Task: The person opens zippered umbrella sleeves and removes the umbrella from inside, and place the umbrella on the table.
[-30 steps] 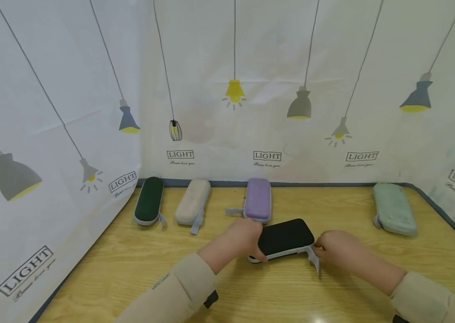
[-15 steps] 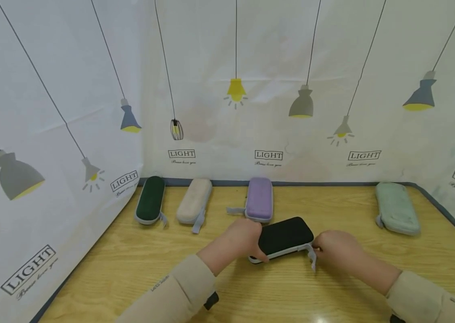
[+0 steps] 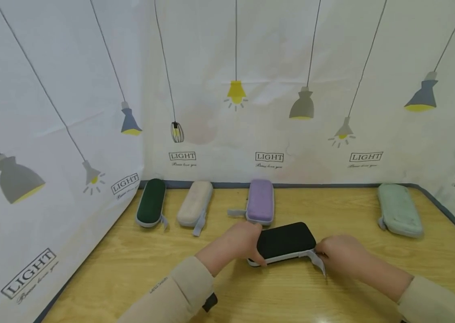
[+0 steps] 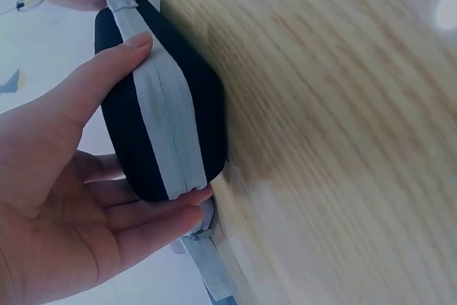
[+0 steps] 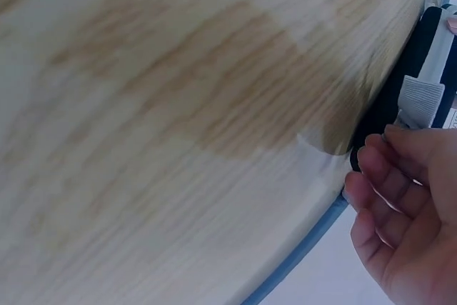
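A black zip case [image 3: 286,240] with a pale grey zipper band stands tilted on the wooden table. Its left end is gripped by my left hand [image 3: 241,242], thumb along the band in the left wrist view and fingers [image 4: 153,226] under the end. At the right end my right hand [image 3: 342,253] pinches the zipper pull by the corner, mostly hidden behind thumb and fingertips [image 5: 378,158]. A grey ribbon tab [image 5: 420,101] sticks out from the case right beside that thumb.
Along the back edge lie a dark green case [image 3: 151,202], a cream case [image 3: 195,204], a purple case [image 3: 260,202] just behind the black one, and a mint case [image 3: 400,210] at the right. A lamp-printed sheet [image 3: 211,54] walls the table [image 3: 122,278] behind and at the sides.
Both hands keep their hold on the black case, almost in place. The ribbon tab swung in, then out to the right, and the right hand has shifted slightly.
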A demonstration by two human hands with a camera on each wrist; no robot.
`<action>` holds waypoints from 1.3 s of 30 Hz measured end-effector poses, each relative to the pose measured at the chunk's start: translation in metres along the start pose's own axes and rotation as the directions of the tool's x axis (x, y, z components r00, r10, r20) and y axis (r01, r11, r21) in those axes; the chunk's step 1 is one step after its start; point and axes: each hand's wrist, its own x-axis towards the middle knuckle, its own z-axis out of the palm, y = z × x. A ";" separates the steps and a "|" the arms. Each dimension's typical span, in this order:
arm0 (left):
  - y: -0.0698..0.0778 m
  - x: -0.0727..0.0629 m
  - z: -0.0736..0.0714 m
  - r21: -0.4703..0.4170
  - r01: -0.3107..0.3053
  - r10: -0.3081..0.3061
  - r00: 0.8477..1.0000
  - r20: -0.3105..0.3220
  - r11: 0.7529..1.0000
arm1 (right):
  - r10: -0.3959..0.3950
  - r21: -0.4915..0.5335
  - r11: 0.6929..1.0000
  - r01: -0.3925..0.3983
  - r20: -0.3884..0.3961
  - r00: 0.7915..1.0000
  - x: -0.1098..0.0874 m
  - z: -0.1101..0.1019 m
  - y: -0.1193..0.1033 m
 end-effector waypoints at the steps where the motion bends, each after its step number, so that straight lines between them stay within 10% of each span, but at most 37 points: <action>1: 0.000 0.000 0.000 -0.006 0.000 0.000 1.000 0.008 1.000 | -0.013 -0.003 1.000 0.013 -0.007 1.000 -0.001 0.001 0.001; 39: -0.005 0.021 -0.005 0.071 -0.212 0.210 0.977 0.039 0.975 | 0.059 -0.114 0.992 -0.062 -0.036 0.998 0.008 -0.002 0.027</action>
